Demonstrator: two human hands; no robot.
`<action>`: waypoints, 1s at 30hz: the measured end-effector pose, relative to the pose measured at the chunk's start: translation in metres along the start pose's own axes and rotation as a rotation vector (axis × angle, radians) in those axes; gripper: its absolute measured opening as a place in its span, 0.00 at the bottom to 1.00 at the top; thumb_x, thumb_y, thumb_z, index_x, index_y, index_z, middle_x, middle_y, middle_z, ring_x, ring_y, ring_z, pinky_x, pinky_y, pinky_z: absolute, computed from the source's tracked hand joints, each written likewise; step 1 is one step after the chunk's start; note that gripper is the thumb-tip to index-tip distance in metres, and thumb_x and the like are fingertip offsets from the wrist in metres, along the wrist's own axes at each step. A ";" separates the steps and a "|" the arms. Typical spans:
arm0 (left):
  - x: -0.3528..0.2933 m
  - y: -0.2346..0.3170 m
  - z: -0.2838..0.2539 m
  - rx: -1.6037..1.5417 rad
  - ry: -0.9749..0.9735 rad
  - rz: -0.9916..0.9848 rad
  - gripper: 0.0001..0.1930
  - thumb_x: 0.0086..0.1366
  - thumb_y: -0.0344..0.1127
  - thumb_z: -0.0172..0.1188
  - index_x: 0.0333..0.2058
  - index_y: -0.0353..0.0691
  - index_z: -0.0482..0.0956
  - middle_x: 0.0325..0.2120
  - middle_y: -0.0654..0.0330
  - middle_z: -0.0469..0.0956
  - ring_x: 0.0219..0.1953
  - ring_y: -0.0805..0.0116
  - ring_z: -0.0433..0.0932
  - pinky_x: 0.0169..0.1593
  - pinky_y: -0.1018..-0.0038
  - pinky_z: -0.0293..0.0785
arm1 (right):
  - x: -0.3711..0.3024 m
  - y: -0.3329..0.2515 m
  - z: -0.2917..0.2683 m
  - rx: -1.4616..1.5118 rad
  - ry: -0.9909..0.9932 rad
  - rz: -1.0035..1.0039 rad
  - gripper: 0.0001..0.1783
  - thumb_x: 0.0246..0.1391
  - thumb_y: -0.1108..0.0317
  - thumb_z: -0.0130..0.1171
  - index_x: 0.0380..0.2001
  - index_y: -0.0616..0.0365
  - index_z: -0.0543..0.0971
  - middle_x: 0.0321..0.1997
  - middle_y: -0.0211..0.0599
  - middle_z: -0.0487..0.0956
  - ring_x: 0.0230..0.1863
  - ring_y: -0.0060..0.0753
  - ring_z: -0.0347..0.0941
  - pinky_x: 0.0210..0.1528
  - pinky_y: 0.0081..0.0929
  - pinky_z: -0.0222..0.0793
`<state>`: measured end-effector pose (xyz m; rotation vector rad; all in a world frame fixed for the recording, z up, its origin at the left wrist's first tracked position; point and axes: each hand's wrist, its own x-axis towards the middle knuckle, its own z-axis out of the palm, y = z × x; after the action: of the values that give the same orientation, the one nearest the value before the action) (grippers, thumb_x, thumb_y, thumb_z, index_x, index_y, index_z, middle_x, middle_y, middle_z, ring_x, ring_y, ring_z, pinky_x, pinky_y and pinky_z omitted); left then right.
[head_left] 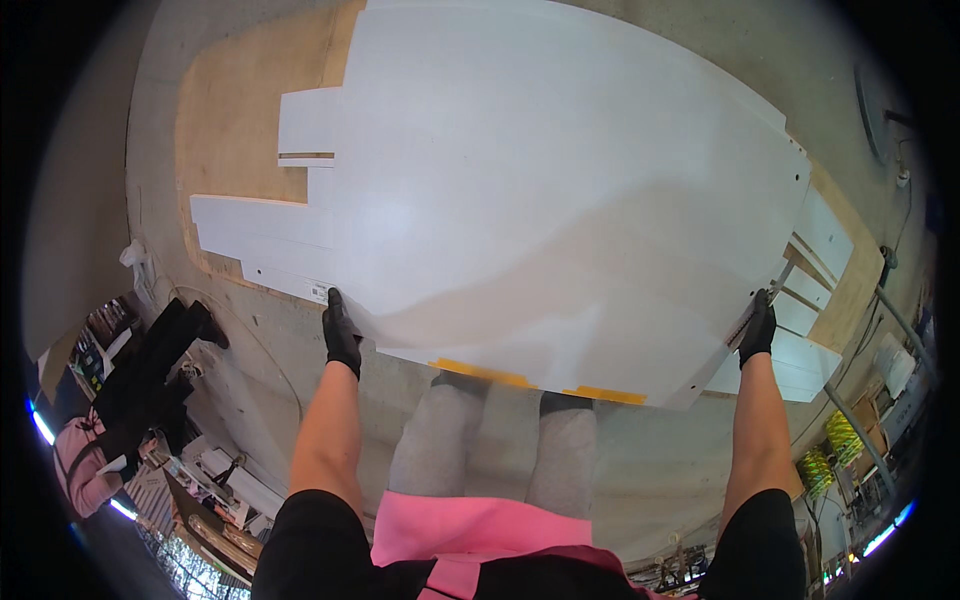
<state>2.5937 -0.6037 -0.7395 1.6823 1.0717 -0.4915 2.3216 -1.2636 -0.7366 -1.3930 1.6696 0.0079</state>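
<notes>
The broad, flat white panel (570, 200) spans most of my view, lying over a tan wooden board (235, 100), its near edge reaching past the board toward my legs. Smaller notched white pieces (265, 235) show out past the panel, toward the board's left edge and its right end. My dark-gloved left hand (342, 328) and dark-gloved right hand (758, 325) are wide apart, each closed on a side of the panel by its near corners; what my fingertips do underneath, I can't see. I judge the wide grip balances a sheet too broad to steady from one spot. Two orange-yellow strips (483, 373) run along the near edge, between my hands, and a little white label (320, 292) sits by my left one. The board's surface is plain, lightly grained wood. Around it lies a grey concrete floor (660, 450); off to the left is a co-worker in pink and black (150, 370), to the right are yellow-green bundles (845, 440), and a thin cable (265, 345) curves across the floor below the board's left edge.
</notes>
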 end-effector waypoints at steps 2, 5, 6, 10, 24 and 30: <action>-0.001 -0.003 -0.002 -0.043 -0.066 -0.047 0.29 0.62 0.64 0.54 0.46 0.44 0.71 0.42 0.63 0.73 0.44 0.67 0.73 0.45 0.67 0.72 | -0.003 0.004 -0.002 0.056 -0.029 0.040 0.25 0.59 0.43 0.52 0.44 0.55 0.74 0.38 0.33 0.73 0.42 0.30 0.69 0.46 0.30 0.66; -0.001 -0.006 -0.006 -0.140 -0.180 -0.081 0.30 0.63 0.63 0.53 0.51 0.44 0.70 0.47 0.62 0.73 0.50 0.65 0.72 0.51 0.64 0.71 | -0.005 0.005 -0.005 0.080 -0.081 0.036 0.25 0.59 0.44 0.52 0.45 0.56 0.73 0.37 0.33 0.74 0.41 0.30 0.70 0.46 0.30 0.66; -0.001 -0.008 -0.007 -0.183 -0.207 -0.081 0.30 0.63 0.62 0.53 0.53 0.44 0.70 0.49 0.62 0.73 0.51 0.64 0.72 0.53 0.63 0.70 | -0.004 0.005 -0.006 0.048 -0.081 0.012 0.25 0.59 0.44 0.52 0.45 0.56 0.73 0.37 0.33 0.74 0.41 0.30 0.70 0.46 0.30 0.67; 0.003 -0.016 -0.012 -0.287 -0.336 -0.059 0.33 0.65 0.61 0.52 0.59 0.45 0.66 0.55 0.62 0.71 0.57 0.63 0.69 0.59 0.64 0.66 | 0.002 0.008 -0.007 0.125 -0.100 -0.005 0.25 0.59 0.46 0.53 0.47 0.56 0.73 0.40 0.34 0.76 0.43 0.33 0.72 0.49 0.31 0.68; -0.081 0.108 -0.090 0.084 -0.376 -0.098 0.37 0.63 0.66 0.49 0.59 0.40 0.66 0.53 0.59 0.73 0.53 0.62 0.74 0.52 0.65 0.72 | -0.075 -0.016 -0.050 0.455 -0.409 0.289 0.23 0.56 0.49 0.58 0.47 0.52 0.75 0.44 0.37 0.80 0.46 0.37 0.76 0.51 0.36 0.72; -0.119 0.133 -0.144 0.195 -0.442 -0.253 0.36 0.65 0.65 0.48 0.61 0.45 0.63 0.54 0.59 0.72 0.53 0.58 0.72 0.50 0.59 0.73 | -0.127 -0.019 -0.058 -0.026 -0.124 0.322 0.31 0.55 0.40 0.53 0.47 0.58 0.77 0.42 0.37 0.79 0.41 0.35 0.75 0.48 0.31 0.68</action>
<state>2.6178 -0.5311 -0.5232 1.5076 0.9298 -1.1060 2.2907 -1.2033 -0.6127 -1.1058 1.7752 0.2947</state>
